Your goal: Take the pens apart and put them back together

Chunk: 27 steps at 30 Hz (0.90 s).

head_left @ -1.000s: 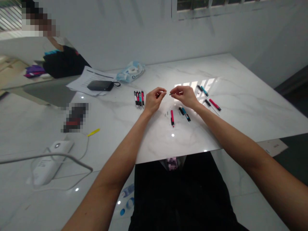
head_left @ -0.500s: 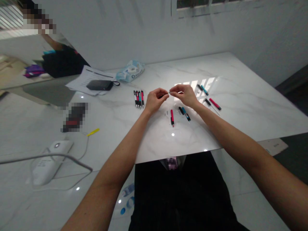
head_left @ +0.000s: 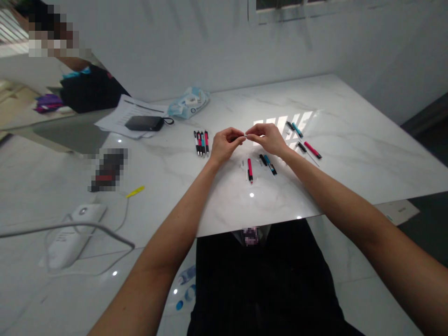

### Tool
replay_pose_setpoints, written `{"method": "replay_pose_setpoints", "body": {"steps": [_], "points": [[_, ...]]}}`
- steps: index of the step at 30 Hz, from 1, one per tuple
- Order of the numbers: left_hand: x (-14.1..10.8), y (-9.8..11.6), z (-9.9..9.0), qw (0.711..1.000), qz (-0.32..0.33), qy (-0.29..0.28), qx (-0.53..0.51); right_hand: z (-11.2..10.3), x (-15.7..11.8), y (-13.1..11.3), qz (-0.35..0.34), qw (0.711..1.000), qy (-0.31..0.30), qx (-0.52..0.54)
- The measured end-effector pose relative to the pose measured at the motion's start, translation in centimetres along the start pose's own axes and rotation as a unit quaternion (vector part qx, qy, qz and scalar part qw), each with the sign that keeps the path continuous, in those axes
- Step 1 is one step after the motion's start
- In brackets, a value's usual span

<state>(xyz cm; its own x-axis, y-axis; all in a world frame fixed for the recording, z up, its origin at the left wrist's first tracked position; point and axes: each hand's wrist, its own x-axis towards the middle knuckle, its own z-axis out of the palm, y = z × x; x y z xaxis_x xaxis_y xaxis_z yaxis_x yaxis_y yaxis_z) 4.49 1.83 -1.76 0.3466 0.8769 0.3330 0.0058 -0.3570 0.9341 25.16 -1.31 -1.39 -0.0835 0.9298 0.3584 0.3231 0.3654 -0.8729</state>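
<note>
Above the table, my left hand [head_left: 226, 143] pinches a small dark pen part, mostly covered by the fingers. My right hand [head_left: 268, 139] pinches a tiny silvery piece [head_left: 245, 136] against its end, and the fingertips of both hands nearly meet. Just below them lie a red pen barrel [head_left: 249, 169] with a thin refill beside it, and a teal pen barrel [head_left: 269, 164] next to a black grip piece [head_left: 262, 160]. Left of my left hand, several whole pens [head_left: 202, 143] stand in a row, red, teal and black.
Farther right lie a red barrel [head_left: 312, 150] and a teal barrel [head_left: 297, 129] with black parts and refills. A wipes pack [head_left: 190, 102], papers [head_left: 121, 112] and a black pouch [head_left: 144, 123] are at the back left. A white power strip [head_left: 75, 235] with cables is nearer. Another person sits left.
My hands have come slightly closer, so the silvery piece now meets the dark part in my left hand. The pens on the table have stayed put.
</note>
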Motion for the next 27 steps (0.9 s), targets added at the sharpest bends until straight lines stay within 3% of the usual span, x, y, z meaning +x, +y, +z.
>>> {"method": "replay_pose_setpoints", "body": {"steps": [9, 14, 18, 27], "points": [[-0.36, 0.31, 0.05, 0.999, 0.014, -0.018, 0.033, -0.18, -0.34, -0.35, 0.01, 0.997, -0.025, -0.077], [-0.29, 0.26, 0.09, 0.999, 0.026, -0.017, 0.026, -0.28, -0.4, -0.77, -0.004, 0.998, -0.041, -0.045], [-0.27, 0.4, 0.1, 0.999, 0.025, -0.022, 0.029, -0.46, -0.31, -0.66, -0.016, 0.995, -0.055, -0.083], [-0.31, 0.66, 0.01, 0.998, 0.035, -0.014, 0.041, -0.59, -0.42, -0.93, 0.003, 0.995, -0.077, -0.066]]}}
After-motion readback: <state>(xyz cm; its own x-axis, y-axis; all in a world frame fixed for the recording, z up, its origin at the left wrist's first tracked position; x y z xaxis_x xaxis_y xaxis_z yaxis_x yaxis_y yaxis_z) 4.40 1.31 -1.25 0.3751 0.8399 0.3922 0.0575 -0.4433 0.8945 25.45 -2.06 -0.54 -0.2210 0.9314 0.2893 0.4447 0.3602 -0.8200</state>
